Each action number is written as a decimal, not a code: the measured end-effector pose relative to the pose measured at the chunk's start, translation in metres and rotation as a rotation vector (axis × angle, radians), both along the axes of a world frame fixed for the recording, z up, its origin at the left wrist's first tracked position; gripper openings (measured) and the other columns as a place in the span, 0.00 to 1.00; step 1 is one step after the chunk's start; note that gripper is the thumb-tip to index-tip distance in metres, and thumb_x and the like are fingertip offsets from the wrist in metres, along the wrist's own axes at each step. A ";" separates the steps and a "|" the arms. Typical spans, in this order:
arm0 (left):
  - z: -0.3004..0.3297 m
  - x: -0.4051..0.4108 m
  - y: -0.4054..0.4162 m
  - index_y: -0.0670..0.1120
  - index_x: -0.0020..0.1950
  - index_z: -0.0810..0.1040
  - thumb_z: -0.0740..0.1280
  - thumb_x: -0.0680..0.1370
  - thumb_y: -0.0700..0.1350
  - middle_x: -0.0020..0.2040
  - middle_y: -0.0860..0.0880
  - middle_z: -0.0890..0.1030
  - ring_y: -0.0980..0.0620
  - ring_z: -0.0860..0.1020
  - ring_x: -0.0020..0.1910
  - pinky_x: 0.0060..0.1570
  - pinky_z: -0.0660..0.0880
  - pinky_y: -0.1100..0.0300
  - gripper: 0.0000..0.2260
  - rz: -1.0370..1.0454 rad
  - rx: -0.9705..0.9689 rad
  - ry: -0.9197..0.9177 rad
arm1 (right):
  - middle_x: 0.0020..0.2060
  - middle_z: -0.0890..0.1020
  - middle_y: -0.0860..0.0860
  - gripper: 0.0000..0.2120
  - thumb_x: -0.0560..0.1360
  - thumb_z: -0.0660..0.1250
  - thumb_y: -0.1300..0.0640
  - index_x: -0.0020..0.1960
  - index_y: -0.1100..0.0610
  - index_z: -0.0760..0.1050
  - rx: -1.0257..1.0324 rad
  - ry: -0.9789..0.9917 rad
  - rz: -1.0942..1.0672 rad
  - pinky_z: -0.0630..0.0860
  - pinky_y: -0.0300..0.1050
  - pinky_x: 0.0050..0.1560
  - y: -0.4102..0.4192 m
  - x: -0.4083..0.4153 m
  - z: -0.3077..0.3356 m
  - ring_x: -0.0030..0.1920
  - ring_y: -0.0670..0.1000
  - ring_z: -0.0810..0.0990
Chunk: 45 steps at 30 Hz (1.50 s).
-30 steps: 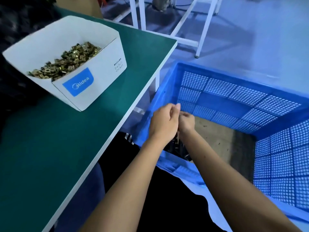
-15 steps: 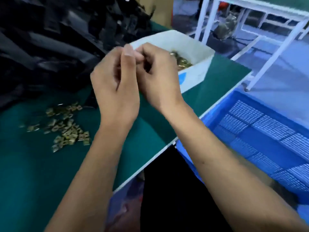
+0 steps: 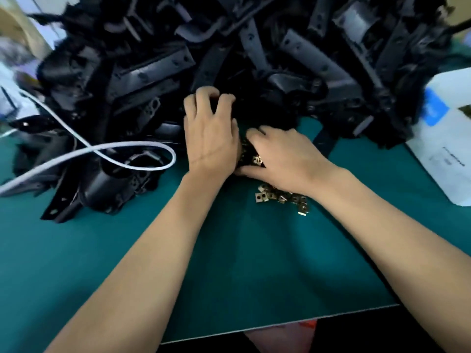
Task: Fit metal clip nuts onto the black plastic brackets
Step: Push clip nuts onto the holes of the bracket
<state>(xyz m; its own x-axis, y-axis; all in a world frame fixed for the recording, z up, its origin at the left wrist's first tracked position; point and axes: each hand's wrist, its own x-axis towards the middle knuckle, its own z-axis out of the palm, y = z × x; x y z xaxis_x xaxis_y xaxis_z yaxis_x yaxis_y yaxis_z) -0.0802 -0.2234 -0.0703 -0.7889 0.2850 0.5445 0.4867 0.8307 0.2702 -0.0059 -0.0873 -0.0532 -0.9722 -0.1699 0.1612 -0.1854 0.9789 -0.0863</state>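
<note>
Black bracket [image 3: 244, 151] gripped between left hand [image 3: 210, 136] and right hand [image 3: 283, 159], fingers curled.

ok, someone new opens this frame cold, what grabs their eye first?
The heap of black plastic brackets filling the far half of the green table. Next, both hands at its near edge: the left hand grips into the heap, and the right hand sits beside it over brass clip nuts scattered on the mat. A white cable loops across the heap's left side.
</note>
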 end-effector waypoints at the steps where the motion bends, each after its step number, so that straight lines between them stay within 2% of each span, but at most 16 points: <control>1: -0.001 -0.003 0.002 0.47 0.69 0.75 0.67 0.78 0.43 0.72 0.42 0.69 0.39 0.67 0.69 0.67 0.68 0.45 0.19 0.019 -0.014 -0.002 | 0.51 0.80 0.52 0.23 0.78 0.65 0.36 0.58 0.55 0.73 -0.034 0.010 0.018 0.71 0.52 0.43 0.003 -0.001 -0.003 0.50 0.61 0.81; 5: 0.001 -0.014 0.001 0.50 0.72 0.73 0.69 0.76 0.45 0.79 0.41 0.61 0.38 0.63 0.75 0.68 0.67 0.42 0.23 0.150 0.025 0.021 | 0.45 0.82 0.50 0.07 0.82 0.64 0.50 0.52 0.53 0.76 -0.203 0.042 0.028 0.78 0.56 0.46 0.013 -0.007 -0.008 0.46 0.59 0.81; 8: 0.003 -0.023 -0.001 0.48 0.75 0.73 0.68 0.80 0.44 0.83 0.42 0.55 0.38 0.61 0.77 0.72 0.64 0.42 0.23 0.223 -0.045 -0.030 | 0.34 0.80 0.46 0.05 0.81 0.69 0.52 0.48 0.53 0.79 -0.458 0.067 0.018 0.73 0.48 0.40 0.018 -0.009 -0.012 0.35 0.49 0.78; 12: 0.008 -0.016 -0.002 0.50 0.73 0.76 0.66 0.82 0.43 0.80 0.43 0.63 0.39 0.66 0.73 0.71 0.65 0.46 0.19 0.237 0.018 0.017 | 0.29 0.79 0.48 0.07 0.81 0.70 0.55 0.45 0.56 0.82 -0.776 0.154 -0.084 0.70 0.39 0.33 0.024 -0.009 -0.008 0.28 0.47 0.74; 14: 0.009 -0.008 -0.004 0.50 0.71 0.78 0.65 0.83 0.45 0.75 0.41 0.68 0.39 0.70 0.70 0.69 0.66 0.48 0.17 0.194 0.068 0.102 | 0.27 0.76 0.47 0.09 0.83 0.67 0.55 0.46 0.57 0.82 -1.077 0.095 -0.142 0.66 0.38 0.27 0.024 -0.009 -0.006 0.25 0.46 0.69; 16: 0.007 -0.002 -0.006 0.50 0.70 0.80 0.63 0.83 0.46 0.71 0.40 0.72 0.41 0.73 0.67 0.66 0.69 0.52 0.16 0.116 0.186 0.187 | 0.27 0.71 0.48 0.14 0.86 0.62 0.53 0.49 0.57 0.82 -1.395 -0.067 -0.186 0.59 0.38 0.23 0.024 -0.009 -0.004 0.24 0.45 0.64; 19: 0.006 0.007 -0.003 0.49 0.69 0.80 0.62 0.83 0.43 0.65 0.44 0.74 0.55 0.75 0.60 0.61 0.72 0.62 0.15 -0.026 0.550 0.094 | 0.27 0.68 0.48 0.18 0.87 0.57 0.52 0.51 0.59 0.82 -1.599 -0.235 -0.183 0.57 0.37 0.21 0.024 -0.006 -0.002 0.26 0.46 0.59; 22: 0.007 0.011 0.002 0.47 0.76 0.70 0.64 0.80 0.35 0.61 0.47 0.74 0.60 0.73 0.60 0.66 0.69 0.64 0.24 -0.158 0.704 -0.084 | 0.28 0.70 0.50 0.17 0.86 0.57 0.56 0.53 0.63 0.82 -1.660 -0.272 -0.179 0.59 0.39 0.22 0.022 -0.006 -0.001 0.26 0.48 0.61; 25: 0.002 0.012 0.007 0.48 0.82 0.57 0.67 0.78 0.31 0.56 0.49 0.77 0.57 0.77 0.55 0.60 0.74 0.62 0.36 -0.265 0.837 -0.305 | 0.31 0.75 0.53 0.14 0.83 0.58 0.62 0.53 0.65 0.83 -1.713 -0.263 -0.190 0.63 0.41 0.25 0.019 -0.007 -0.001 0.28 0.48 0.66; 27: -0.003 0.012 0.008 0.47 0.82 0.57 0.68 0.78 0.29 0.55 0.48 0.81 0.59 0.80 0.53 0.58 0.75 0.65 0.37 -0.302 0.971 -0.501 | 0.32 0.76 0.54 0.14 0.82 0.59 0.63 0.52 0.66 0.83 -1.747 -0.256 -0.209 0.66 0.41 0.26 0.018 -0.007 -0.002 0.28 0.48 0.68; 31: -0.009 0.009 0.001 0.41 0.62 0.79 0.66 0.75 0.26 0.50 0.48 0.84 0.52 0.81 0.52 0.57 0.76 0.58 0.19 -0.481 1.047 -0.613 | 0.31 0.77 0.54 0.22 0.84 0.64 0.46 0.46 0.64 0.83 -1.640 -0.207 -0.277 0.70 0.42 0.26 0.015 -0.007 -0.004 0.28 0.48 0.71; 34: -0.005 0.012 0.000 0.42 0.44 0.79 0.63 0.70 0.23 0.42 0.52 0.82 0.54 0.79 0.46 0.50 0.75 0.60 0.16 -0.552 1.169 -0.641 | 0.31 0.77 0.55 0.27 0.81 0.66 0.39 0.44 0.63 0.83 -1.619 -0.191 -0.325 0.70 0.42 0.24 0.014 -0.007 -0.003 0.27 0.48 0.71; 37: 0.000 0.013 -0.002 0.49 0.35 0.82 0.64 0.71 0.26 0.55 0.50 0.82 0.55 0.80 0.53 0.54 0.75 0.61 0.18 -0.543 1.214 -0.664 | 0.32 0.76 0.55 0.27 0.80 0.68 0.37 0.43 0.62 0.83 -1.605 -0.177 -0.322 0.69 0.41 0.25 0.014 -0.005 -0.003 0.27 0.48 0.70; 41: 0.006 0.009 -0.010 0.50 0.29 0.82 0.67 0.70 0.33 0.70 0.37 0.73 0.42 0.75 0.67 0.69 0.70 0.48 0.15 -0.582 1.227 -0.744 | 0.33 0.76 0.51 0.27 0.75 0.69 0.34 0.46 0.60 0.82 -1.827 -0.371 -0.289 0.66 0.38 0.25 0.015 -0.004 0.000 0.28 0.46 0.68; 43: 0.005 0.006 -0.015 0.46 0.32 0.82 0.67 0.72 0.31 0.73 0.35 0.72 0.39 0.76 0.68 0.67 0.72 0.49 0.13 -0.669 1.206 -0.814 | 0.34 0.77 0.50 0.21 0.76 0.70 0.39 0.47 0.58 0.80 -1.908 -0.439 -0.273 0.65 0.36 0.23 0.017 -0.004 0.001 0.28 0.45 0.68; 45: 0.003 0.007 -0.016 0.43 0.45 0.84 0.68 0.75 0.32 0.74 0.36 0.73 0.40 0.77 0.69 0.68 0.74 0.50 0.09 -0.734 1.201 -0.838 | 0.36 0.79 0.51 0.10 0.80 0.70 0.50 0.46 0.57 0.79 -1.938 -0.426 -0.276 0.64 0.35 0.23 0.019 -0.004 0.002 0.28 0.44 0.67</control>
